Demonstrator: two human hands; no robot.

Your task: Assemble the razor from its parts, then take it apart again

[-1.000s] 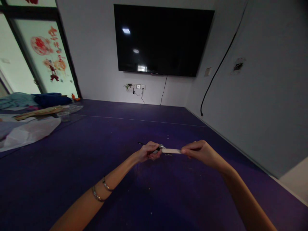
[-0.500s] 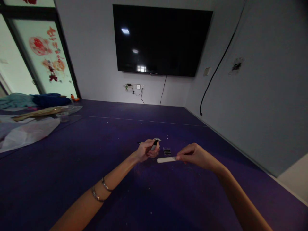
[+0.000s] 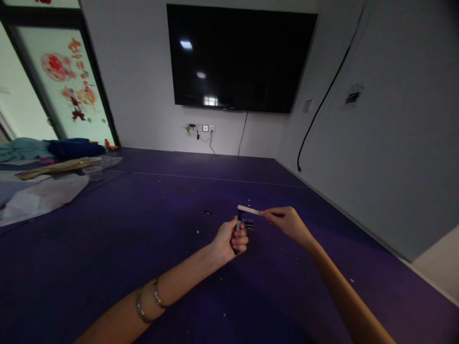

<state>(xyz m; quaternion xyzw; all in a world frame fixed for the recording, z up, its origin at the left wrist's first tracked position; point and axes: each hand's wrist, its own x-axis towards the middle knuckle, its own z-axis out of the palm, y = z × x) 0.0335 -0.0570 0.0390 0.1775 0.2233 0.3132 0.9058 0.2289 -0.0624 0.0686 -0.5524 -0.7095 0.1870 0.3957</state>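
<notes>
My left hand (image 3: 231, 240) is closed round a small dark tool (image 3: 238, 225) held upright, its tip pointing up. My right hand (image 3: 285, 220) pinches one end of a pale flat stick (image 3: 248, 209), whose free end lies just above the tool's tip. A small dark object (image 3: 248, 222) lies on the purple surface (image 3: 143, 239) just behind my hands. Two bracelets sit on my left wrist.
Small white crumbs and a dark speck (image 3: 208, 212) dot the purple surface. White sheets (image 3: 39, 198), a long wooden piece (image 3: 57, 167) and blue cloth (image 3: 73, 147) lie at the far left. A black screen (image 3: 240, 57) hangs on the back wall; a grey wall (image 3: 387, 143) runs along the right.
My left hand came nearer and turned the tool upright. My right hand raised the pale stick from low beside the tool to above its tip.
</notes>
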